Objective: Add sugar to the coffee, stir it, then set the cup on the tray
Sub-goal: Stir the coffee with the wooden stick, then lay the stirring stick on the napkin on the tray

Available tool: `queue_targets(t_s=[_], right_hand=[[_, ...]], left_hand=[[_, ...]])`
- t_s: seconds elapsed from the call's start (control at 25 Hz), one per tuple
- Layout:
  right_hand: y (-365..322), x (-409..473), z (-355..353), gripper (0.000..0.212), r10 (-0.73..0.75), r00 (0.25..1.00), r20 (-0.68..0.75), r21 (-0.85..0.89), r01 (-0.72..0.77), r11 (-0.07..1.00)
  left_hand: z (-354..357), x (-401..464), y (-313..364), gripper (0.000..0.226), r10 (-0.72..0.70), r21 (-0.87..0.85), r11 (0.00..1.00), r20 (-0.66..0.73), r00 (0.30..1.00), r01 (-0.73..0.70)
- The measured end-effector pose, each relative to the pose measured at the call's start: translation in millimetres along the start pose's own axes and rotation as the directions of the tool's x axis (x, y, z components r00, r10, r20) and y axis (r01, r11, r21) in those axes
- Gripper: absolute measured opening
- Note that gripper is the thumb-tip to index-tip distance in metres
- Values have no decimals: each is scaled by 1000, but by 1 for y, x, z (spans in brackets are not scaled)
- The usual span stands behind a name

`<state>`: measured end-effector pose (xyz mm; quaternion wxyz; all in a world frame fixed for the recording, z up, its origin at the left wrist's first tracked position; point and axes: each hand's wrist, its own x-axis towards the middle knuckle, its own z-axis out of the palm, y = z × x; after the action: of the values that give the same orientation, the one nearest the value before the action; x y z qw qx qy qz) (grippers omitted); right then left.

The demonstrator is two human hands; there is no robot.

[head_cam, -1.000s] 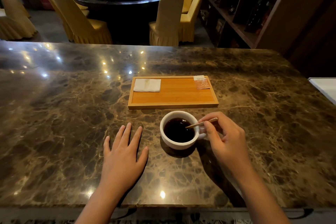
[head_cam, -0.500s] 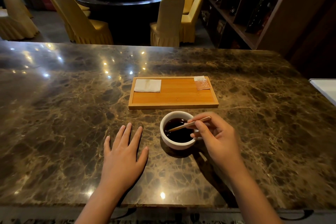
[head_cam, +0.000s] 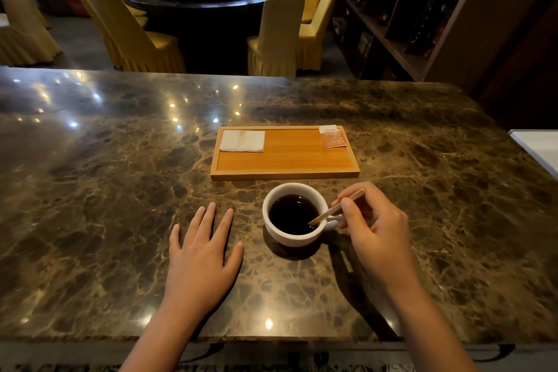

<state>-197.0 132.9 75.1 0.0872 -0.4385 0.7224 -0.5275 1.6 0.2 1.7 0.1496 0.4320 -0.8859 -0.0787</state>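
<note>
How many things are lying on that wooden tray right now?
2. A white napkin lies in the wooden tray's far left corner, and a small orange packet in its far right corner. Nothing seems hidden.

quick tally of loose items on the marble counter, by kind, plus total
Wooden tray: 1
White napkin: 1
Sugar packet: 1
White cup of coffee: 1
Wooden stir stick: 1, pinched in the right hand
Total: 5

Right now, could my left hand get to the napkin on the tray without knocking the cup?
Probably yes. The left hand lies flat on the counter, left of the cup. The napkin sits in the tray's far left corner, with bare marble between.
</note>
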Motion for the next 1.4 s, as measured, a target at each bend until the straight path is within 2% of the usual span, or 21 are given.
queue_targets(t_s=[0.24, 0.48, 0.76, 0.92, 1.04, 1.16, 1.24, 1.32, 1.4], right_hand=[[-1, 2, 2, 13, 232, 972, 38, 343, -231, 911], [2, 12, -16, 13, 259, 963, -73, 334, -221, 916], [-2, 33, -34, 13, 196, 974, -114, 256, -162, 953], [-15, 54, -33, 14, 234, 972, -10, 426, -208, 881], [-21, 77, -17, 18, 183, 977, 106, 432, -211, 877], [-23, 106, 11, 19, 41, 989, 142, 383, -93, 919], [-21, 126, 33, 19, -118, 983, 143, 311, 69, 948], [-16, 144, 54, 22, -325, 930, 175, 154, 300, 941], [-6, 157, 72, 23, -506, 828, 241, -7, 523, 853]], left_hand=[[0, 0, 0, 64, 2, 1, 1000, -7, 1000, -2], [1, 0, 0, 64, 0, -3, 1000, -5, 1000, 0], [0, 0, 1, 64, -1, -2, 1000, -1, 1000, 1], [2, -1, 1, 63, -8, 0, 1000, -1, 1000, 8], [0, -1, 1, 63, -16, 12, 1000, 4, 1000, 16], [0, -1, 1, 62, -27, 5, 1000, 4, 1000, 27], [0, -2, 2, 61, -32, -2, 999, 3, 999, 32], [0, -2, 2, 61, -40, -8, 999, 1, 999, 40], [-1, -2, 2, 61, -47, -9, 999, 4, 999, 47]])
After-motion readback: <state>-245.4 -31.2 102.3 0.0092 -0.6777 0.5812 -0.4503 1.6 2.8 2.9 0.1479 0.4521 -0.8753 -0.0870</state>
